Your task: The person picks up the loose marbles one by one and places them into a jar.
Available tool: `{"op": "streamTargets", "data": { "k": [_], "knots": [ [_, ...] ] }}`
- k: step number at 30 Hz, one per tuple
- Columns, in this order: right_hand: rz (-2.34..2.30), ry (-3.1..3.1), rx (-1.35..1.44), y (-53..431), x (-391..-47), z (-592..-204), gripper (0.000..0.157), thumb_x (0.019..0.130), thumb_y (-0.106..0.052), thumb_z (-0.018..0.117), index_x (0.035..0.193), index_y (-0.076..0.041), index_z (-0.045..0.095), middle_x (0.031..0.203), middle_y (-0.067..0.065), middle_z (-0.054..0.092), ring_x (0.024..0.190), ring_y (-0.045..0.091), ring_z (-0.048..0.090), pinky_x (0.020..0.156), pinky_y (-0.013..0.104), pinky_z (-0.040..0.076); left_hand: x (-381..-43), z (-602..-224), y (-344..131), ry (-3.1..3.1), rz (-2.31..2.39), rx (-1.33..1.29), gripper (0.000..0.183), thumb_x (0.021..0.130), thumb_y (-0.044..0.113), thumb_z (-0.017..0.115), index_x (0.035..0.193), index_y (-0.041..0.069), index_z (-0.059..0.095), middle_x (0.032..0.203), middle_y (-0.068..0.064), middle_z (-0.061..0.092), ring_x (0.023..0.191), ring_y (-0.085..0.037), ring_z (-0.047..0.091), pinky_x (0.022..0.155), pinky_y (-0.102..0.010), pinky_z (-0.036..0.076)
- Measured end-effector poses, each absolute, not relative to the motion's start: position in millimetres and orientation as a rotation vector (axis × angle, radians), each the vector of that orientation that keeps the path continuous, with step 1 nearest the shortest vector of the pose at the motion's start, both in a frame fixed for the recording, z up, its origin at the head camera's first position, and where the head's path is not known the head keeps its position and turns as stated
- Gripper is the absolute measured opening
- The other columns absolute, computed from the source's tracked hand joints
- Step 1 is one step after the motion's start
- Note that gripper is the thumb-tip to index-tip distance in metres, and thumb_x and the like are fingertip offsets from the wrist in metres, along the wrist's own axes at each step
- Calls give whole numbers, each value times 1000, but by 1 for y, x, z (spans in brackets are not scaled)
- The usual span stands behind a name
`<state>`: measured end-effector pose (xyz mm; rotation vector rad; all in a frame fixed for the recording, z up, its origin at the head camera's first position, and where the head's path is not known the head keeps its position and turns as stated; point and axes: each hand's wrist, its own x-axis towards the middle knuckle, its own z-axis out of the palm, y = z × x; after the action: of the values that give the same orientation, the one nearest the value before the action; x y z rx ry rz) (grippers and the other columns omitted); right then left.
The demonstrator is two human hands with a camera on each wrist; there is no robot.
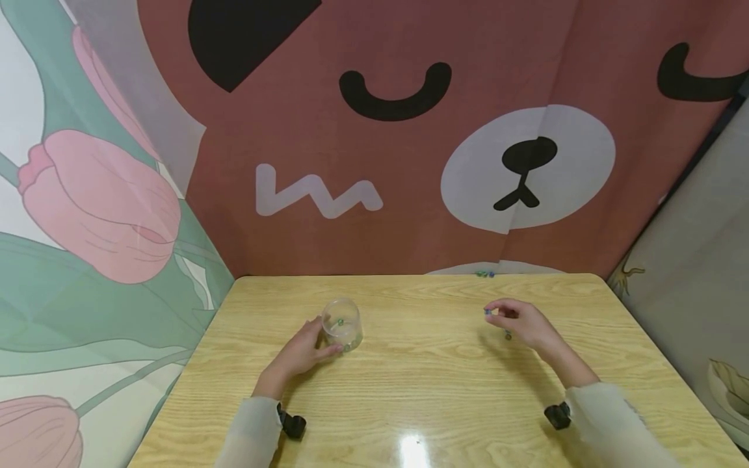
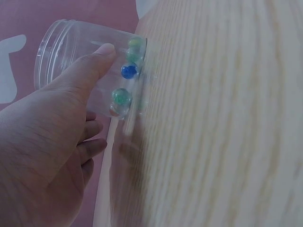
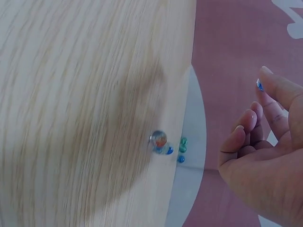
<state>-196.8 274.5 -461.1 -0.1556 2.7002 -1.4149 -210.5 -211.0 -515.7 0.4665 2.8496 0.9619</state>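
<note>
On the left side of the table, my left hand (image 1: pixel 303 350) grips a clear plastic jar (image 1: pixel 349 335), its thumb along the jar's wall. The jar stands upright and has no lid on. Several glass marbles lie at its bottom, among them a blue marble (image 2: pixel 129 71) and a green marble (image 2: pixel 121 96). My right hand (image 1: pixel 526 325) is raised above the table, pinching a blue marble (image 3: pixel 260 85) between thumb and index finger. Close below that hand, a clear marble with an orange swirl (image 3: pixel 159 140) lies on the table.
Several blue and green marbles (image 1: pixel 485 274) lie at the table's back edge. Behind the wooden table (image 1: pixel 421 377) hangs a curtain (image 1: pixel 404 149) with a bear print. A flowered curtain (image 1: pixel 99 208) runs along the left side.
</note>
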Motion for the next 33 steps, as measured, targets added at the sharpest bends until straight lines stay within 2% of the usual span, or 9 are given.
{"op": "streamTargets", "data": {
  "k": [5, 10, 15, 21, 27, 33],
  "knots": [
    [-1446, 2684, -175, 265, -199, -461, 38, 98, -31, 70, 124, -4, 67, 94, 8, 56, 77, 21, 47, 59, 32, 43, -210, -516, -211, 2850, 960, 447, 92, 90, 52, 72, 159, 7, 31, 162, -22, 30, 150, -46, 22, 121, -62, 20],
    [-1450, 2685, -200, 254, -202, -462, 36, 98, -31, 70, 122, -5, 69, 94, 7, 56, 81, 21, 48, 64, 30, 43, -210, -516, -210, 2861, 949, 438, 95, 90, 54, 72, 160, 8, 29, 162, -25, 28, 150, -48, 21, 120, -64, 21],
    [-1460, 2682, -252, 243, -204, -462, 36, 97, -31, 71, 121, -4, 69, 93, 6, 57, 82, 20, 49, 68, 30, 45, -211, -517, -210, 2877, 931, 452, 98, 90, 54, 72, 160, 3, 26, 162, -27, 25, 150, -47, 21, 120, -62, 20],
    [-1496, 2644, -272, 229, -204, -459, 34, 98, -30, 70, 122, -6, 69, 95, 6, 57, 83, 20, 49, 71, 31, 46, -212, -513, -210, 2910, 880, 480, 102, 88, 55, 74, 162, 6, 22, 164, -21, 25, 152, -42, 20, 123, -58, 19],
    [-1529, 2614, -312, 213, -206, -460, 30, 98, -30, 70, 119, -8, 70, 95, 7, 58, 83, 21, 49, 71, 35, 47, -214, -508, -208, 2934, 904, 490, 106, 85, 55, 77, 161, 5, 22, 165, -20, 25, 153, -41, 20, 122, -59, 19],
    [-1570, 2544, -311, 191, -208, -461, 28, 97, -31, 71, 117, -12, 72, 94, 5, 57, 81, 20, 49, 69, 33, 45, -216, -506, -206, 2923, 910, 474, 109, 84, 57, 77, 162, 6, 20, 166, -17, 24, 154, -39, 18, 124, -57, 17]
  ]
}}
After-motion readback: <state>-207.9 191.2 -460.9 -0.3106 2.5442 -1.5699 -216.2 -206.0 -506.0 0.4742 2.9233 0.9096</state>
